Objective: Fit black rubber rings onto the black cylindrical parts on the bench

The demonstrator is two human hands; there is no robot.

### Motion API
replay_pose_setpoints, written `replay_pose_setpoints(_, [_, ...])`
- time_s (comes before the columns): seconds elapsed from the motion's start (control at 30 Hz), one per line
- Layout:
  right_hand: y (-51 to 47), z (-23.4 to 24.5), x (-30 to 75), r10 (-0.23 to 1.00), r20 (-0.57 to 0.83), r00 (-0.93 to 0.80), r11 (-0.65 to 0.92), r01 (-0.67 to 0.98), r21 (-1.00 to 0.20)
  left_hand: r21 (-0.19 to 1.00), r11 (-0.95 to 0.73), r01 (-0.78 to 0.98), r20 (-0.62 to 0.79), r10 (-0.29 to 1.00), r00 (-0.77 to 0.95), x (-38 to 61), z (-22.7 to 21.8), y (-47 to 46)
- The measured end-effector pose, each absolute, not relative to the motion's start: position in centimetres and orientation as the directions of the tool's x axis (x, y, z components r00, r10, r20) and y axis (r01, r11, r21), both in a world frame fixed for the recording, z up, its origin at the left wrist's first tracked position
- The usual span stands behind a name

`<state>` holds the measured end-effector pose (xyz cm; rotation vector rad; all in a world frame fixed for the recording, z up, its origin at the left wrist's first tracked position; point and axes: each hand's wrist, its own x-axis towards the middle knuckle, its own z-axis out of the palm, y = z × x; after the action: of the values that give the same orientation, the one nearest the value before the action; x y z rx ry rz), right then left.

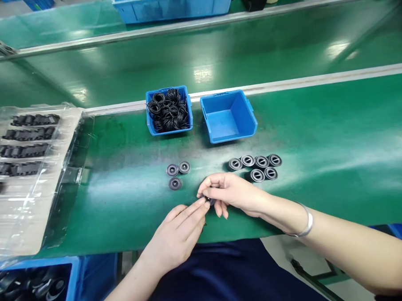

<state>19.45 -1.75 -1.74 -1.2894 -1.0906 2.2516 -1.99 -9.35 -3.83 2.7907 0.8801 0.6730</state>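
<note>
My right hand and my left hand meet at the front of the green bench. Between their fingertips is a small round dark part, mostly hidden by the fingers. Just behind my hands, several slotted dark rings lie flat to the right. Three similar rings lie to the left. Farther back, a small blue bin is heaped with black rubber O-rings. Beside it stands a second blue bin, its blue floor showing.
A clear plastic tray holding rows of black parts lies at the left. Below it, a blue crate holds dark parts. A metal rail crosses the green bench behind the bins. A blue tub of green circuit boards sits beyond.
</note>
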Motion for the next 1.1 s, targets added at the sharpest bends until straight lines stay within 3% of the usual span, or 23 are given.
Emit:
replay_pose_setpoints(0.43, [-6.4, -3.0, 20.0, 0.798, -0.438, -0.415, -0.564, -0.255, -0.786, 0.212, -0.807, 0.551, 0.356, 0.589, 0.726, -1.7, -4.4, -10.5])
replay_pose_setpoints(0.73, [-5.5, -2.7, 20.5, 0.724, -0.484, -0.491, -0.658, -0.284, -0.697, 0.19, -0.812, 0.552, 0.345, 0.582, 0.737, -1.5, -3.9, -10.2])
replay_pose_setpoints(1.1, [-4.8, -2.9, 20.1, 0.679, -0.481, -0.555, -0.665, -0.186, -0.723, 0.236, -0.78, 0.579, 0.366, 0.624, 0.69, -0.5, -4.0, -10.5])
